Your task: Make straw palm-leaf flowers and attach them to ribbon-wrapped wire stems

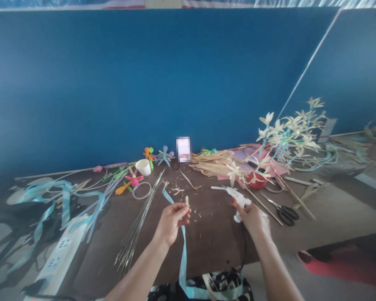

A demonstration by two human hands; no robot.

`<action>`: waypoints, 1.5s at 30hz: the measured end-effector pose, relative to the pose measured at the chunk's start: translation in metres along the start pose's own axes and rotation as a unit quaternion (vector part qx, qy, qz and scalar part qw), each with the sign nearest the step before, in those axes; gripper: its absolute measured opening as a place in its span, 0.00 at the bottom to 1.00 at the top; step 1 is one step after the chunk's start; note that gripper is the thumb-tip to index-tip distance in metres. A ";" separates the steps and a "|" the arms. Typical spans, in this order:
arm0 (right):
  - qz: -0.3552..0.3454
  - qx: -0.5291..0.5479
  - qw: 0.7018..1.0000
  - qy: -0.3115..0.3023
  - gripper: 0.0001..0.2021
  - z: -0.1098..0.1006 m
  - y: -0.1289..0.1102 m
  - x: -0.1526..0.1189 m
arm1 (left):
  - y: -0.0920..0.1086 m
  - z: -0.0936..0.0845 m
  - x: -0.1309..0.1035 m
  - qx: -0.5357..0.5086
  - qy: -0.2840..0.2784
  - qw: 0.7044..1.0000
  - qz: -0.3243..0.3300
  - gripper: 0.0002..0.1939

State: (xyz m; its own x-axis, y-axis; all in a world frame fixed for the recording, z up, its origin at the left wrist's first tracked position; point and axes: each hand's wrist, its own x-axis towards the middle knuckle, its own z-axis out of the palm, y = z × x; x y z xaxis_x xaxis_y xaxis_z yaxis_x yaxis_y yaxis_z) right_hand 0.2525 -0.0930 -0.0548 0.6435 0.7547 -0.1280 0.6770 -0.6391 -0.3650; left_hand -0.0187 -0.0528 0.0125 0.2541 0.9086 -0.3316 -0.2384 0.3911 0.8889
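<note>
Over the brown desk (213, 240), the left hand (171, 219) pinched a small pale flat strip (187, 201), probably light and fragile, best held by one end; the right hand (255, 221) gripped a white plastic glue gun (237, 197), likely rigid, best taken by its handle.

Left hand (173, 221): small pale piece (187, 201), pinched upright. Right hand (255, 222): white glue gun (237, 195), gripped. Bench (214, 238): black-handled scissors (287, 215), thin wires (140, 221), white cup (143, 168), pale flowers (294, 123).
</note>
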 end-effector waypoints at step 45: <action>-0.330 0.353 0.864 -0.142 0.05 -0.024 -0.132 -0.082 | -0.004 0.006 -0.010 0.134 0.020 0.987 0.092 0.10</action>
State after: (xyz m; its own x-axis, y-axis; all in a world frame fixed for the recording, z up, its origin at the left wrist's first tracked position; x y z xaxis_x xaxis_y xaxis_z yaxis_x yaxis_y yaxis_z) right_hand 0.1195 -0.0741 0.0262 0.0199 0.9902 0.1380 0.4125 0.1176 -0.9034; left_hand -0.0142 -0.0643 0.0144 0.1904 0.9677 -0.1649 -0.0190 0.1716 0.9850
